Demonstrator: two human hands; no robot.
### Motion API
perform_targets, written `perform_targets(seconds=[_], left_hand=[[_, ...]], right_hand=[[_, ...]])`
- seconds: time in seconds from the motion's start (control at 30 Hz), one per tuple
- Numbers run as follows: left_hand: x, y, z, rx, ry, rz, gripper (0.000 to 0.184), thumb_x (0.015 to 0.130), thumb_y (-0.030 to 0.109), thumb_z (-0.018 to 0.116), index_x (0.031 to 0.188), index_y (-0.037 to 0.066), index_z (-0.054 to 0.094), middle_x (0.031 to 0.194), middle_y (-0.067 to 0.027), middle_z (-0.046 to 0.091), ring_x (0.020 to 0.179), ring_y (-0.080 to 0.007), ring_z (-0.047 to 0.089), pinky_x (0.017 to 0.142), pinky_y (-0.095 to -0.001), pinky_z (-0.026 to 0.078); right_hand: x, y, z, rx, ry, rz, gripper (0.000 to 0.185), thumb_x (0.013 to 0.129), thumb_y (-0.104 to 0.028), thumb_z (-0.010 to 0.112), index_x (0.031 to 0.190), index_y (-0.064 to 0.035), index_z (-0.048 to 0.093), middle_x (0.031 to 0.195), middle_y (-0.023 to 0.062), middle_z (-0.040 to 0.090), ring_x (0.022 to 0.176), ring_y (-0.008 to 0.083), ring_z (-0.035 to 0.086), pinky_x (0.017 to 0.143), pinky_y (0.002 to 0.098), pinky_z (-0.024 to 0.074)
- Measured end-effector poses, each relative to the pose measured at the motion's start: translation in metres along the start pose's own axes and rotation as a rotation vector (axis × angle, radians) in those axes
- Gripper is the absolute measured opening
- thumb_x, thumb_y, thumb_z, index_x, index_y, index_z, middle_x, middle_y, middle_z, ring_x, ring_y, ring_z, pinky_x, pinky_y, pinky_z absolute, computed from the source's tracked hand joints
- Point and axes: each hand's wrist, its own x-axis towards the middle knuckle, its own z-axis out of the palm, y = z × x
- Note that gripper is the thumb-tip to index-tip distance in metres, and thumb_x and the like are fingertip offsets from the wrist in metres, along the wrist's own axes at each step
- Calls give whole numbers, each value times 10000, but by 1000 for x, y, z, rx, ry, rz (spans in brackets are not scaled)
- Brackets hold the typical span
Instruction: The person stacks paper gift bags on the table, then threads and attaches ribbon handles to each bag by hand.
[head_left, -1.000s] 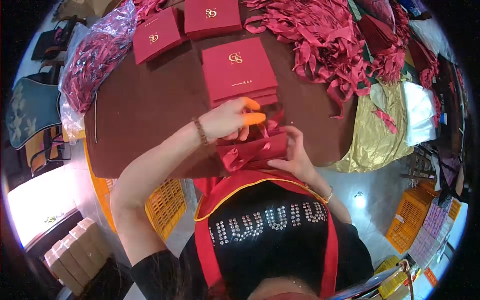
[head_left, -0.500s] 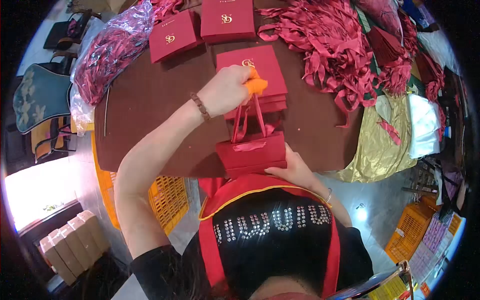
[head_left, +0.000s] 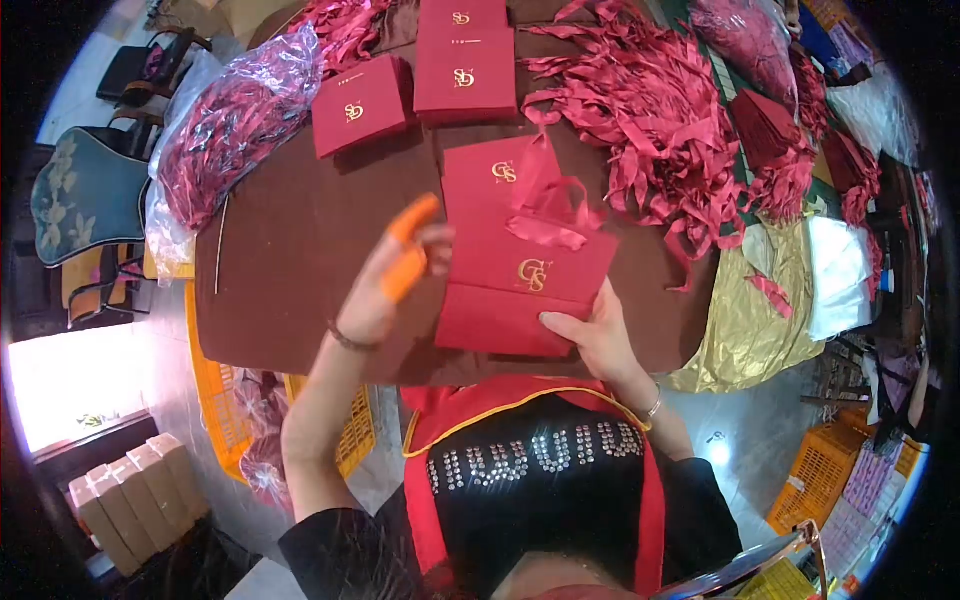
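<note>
A red paper gift bag [head_left: 500, 315] with a gold logo lies tilted back, its base toward me and its ribbon handles [head_left: 575, 213] at the far end. My right hand [head_left: 607, 338] grips its near right corner, thumb on top. To the left of the bag, my left hand [head_left: 392, 270] is raised with nothing in it, fingers apart and slightly blurred. Orange covers are on two of its fingers. Behind the held bag lies another red bag piece [head_left: 478, 180] with the same logo, partly hidden by it.
Red boxes or bag stacks [head_left: 465, 85] stand at the back of the brown table [head_left: 270, 290]. A heap of red ribbons [head_left: 650, 140] is at right, a plastic sack of ribbon [head_left: 240, 130] at left. Gold wrapping [head_left: 750, 320] hangs at the right edge; an orange crate [head_left: 222, 400] sits below.
My left hand has let go of the bag's handles and moved left and toward me. The bag has tipped back so its logo side shows, with my right hand still on it.
</note>
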Motion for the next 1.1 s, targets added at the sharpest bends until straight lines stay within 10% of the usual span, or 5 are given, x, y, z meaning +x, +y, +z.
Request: perform_targets(seconds=[0.5,0.7,0.83,1.1], left_hand=[[-91,116,-96,502,752,109,436,818,18,545,1244,-28,461,1120,-84,575,1031,-140,526,888,-270,418],[-56,93,-186,1874,915,333,301,799,71,515,1095,30,555,1004,-174,582,906,-362,536,800,-426,434],[-30,20,-228,2065,927,-4,363,769,161,531,1130,144,561,1081,-74,555,956,-265,508,758,-441,404],[-14,3,-261,2174,1029,2,353,815,294,546,1141,159,550,1027,-34,533,961,-231,482,763,-427,389]], right_hand=[[20,20,-8,-173,-132,245,274,870,-70,535,1131,-22,463,1010,119,589,888,168,577,751,268,466],[26,31,-13,-227,-101,206,247,865,-58,544,1101,-21,482,968,104,602,844,152,583,720,255,468],[27,39,-16,-254,-112,196,237,859,-53,555,1086,-22,494,957,97,607,834,147,582,704,249,471],[33,43,-26,-317,-64,226,230,853,-53,555,1073,-37,488,936,90,605,821,152,583,697,251,471]])
